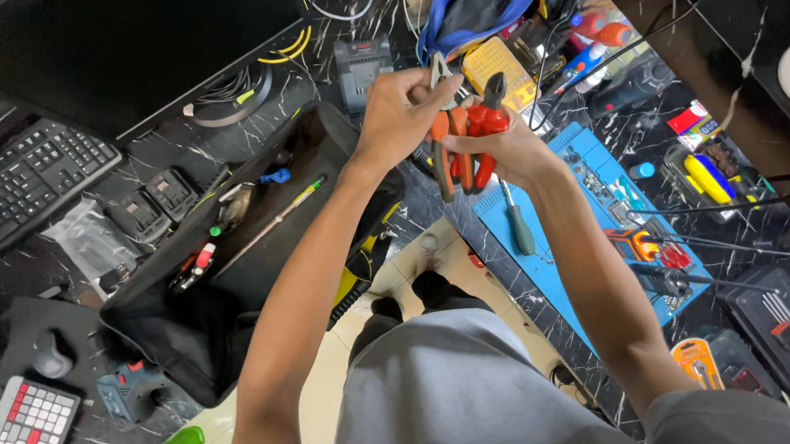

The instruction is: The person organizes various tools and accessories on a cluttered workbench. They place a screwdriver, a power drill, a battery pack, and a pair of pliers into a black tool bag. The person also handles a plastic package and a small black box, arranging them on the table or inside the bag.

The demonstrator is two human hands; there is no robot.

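Both hands are up over the gap in the black marble-look desk, each one wrapped around pliers. The left hand is closed on an orange-handled pair of pliers, with the metal nose poking up past the fingers and the handles hanging down below the fist. The right hand is curled tight around a red-handled pair of pliers, dark jaws pointing up. The two tools are pressed right against each other, handles overlapping, so the hands are basically touching too.

Using the blue work mat as the landmark: the pliers sit just off its upper left corner, held in the air. A screwdriver with a grey-green handle lies on the mat's left edge, right under the right wrist. An orange meter-looking gadget sits near the middle of the mat. Well to the left of the mat there's an open black tool bag with a long thin rod lying in it. Farther left still, a black keyboard. Above the mat, a yellow parts case and a blue-trimmed pouch.
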